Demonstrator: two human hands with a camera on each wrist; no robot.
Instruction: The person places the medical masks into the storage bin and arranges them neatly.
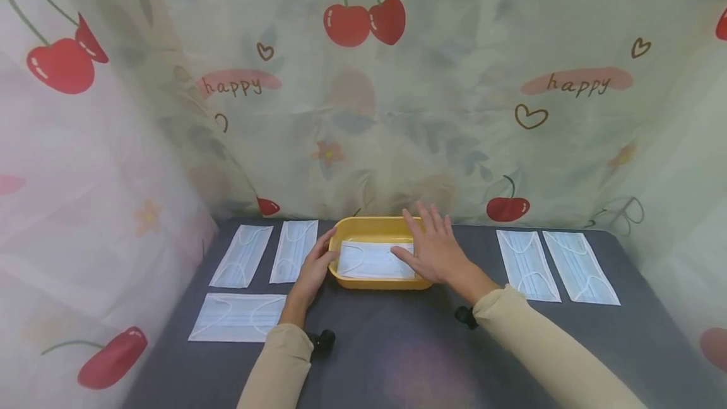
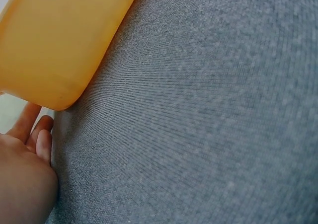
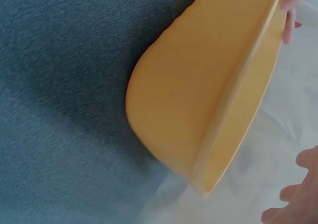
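A yellow plastic basin (image 1: 375,284) stands at the far middle of the table, with a light blue face mask (image 1: 369,260) lying flat inside. At the basin's left end, my left hand (image 1: 312,270) holds the rim; the left wrist view shows its fingers (image 2: 43,144) beside the outer wall. My right hand (image 1: 437,251) is over the basin's right end, fingers spread and straight, and hides part of the mask and rim. In the right wrist view its fingertips (image 3: 288,194) appear apart from the basin wall (image 3: 174,95), pinching nothing.
Left of the basin lie two upright masks, a left one (image 1: 241,256) and a right one (image 1: 294,251), and a sideways mask (image 1: 235,317) nearer me, partly behind my left forearm. Two more masks, (image 1: 528,264) and its right-hand neighbour mask (image 1: 580,267), lie on the right. A cherry-printed curtain (image 1: 397,112) surrounds the grey table (image 1: 386,346).
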